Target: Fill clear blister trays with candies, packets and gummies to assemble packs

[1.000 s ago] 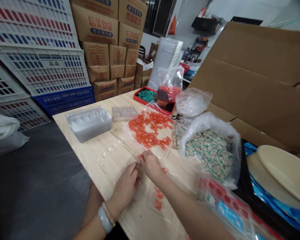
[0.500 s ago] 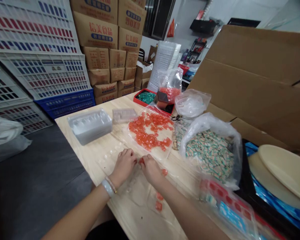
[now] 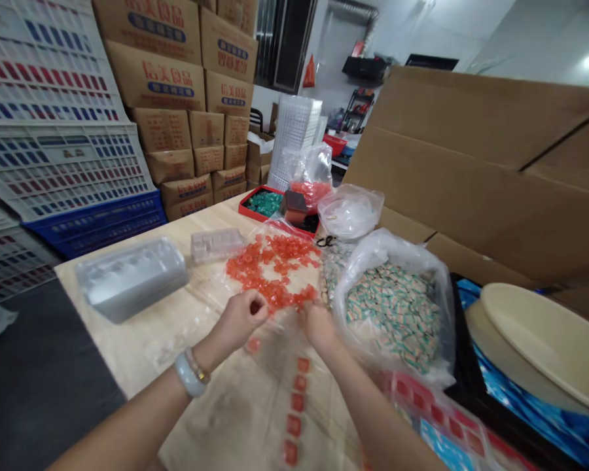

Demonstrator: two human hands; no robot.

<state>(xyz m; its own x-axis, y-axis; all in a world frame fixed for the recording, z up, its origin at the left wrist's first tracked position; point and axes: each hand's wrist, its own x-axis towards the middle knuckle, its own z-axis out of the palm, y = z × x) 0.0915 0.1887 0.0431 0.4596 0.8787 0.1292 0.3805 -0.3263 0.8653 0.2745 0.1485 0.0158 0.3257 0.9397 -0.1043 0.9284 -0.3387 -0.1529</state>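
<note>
My left hand (image 3: pixel 239 319) is curled, thumb and forefinger making a ring, at the near edge of a pile of small translucent red pieces (image 3: pixel 260 281). What its fingertips hold, if anything, is hidden. At the pile's near right edge, my right hand (image 3: pixel 319 324) touches red pieces; its fingers are blurred and partly hidden. The pile lies on a clear plastic sheet (image 3: pixel 220 275). Between my forearms runs a row of several square red pieces (image 3: pixel 298 401), seemingly in a clear tray. One separate red piece (image 3: pixel 252 345) lies just below my left hand.
A stack of clear plastic trays (image 3: pixel 132 278) stands at the table's left. Behind the pile is a red tray (image 3: pixel 245 208) with green pieces. To the right sit an open bag of striped pieces (image 3: pixel 397 314), a cream basin (image 3: pixel 544 347) and a large cardboard sheet (image 3: pixel 471 157).
My hands, close together over a red piece before, have moved apart and forward to the pile. More of the red row now shows. The camera view has shifted right.
</note>
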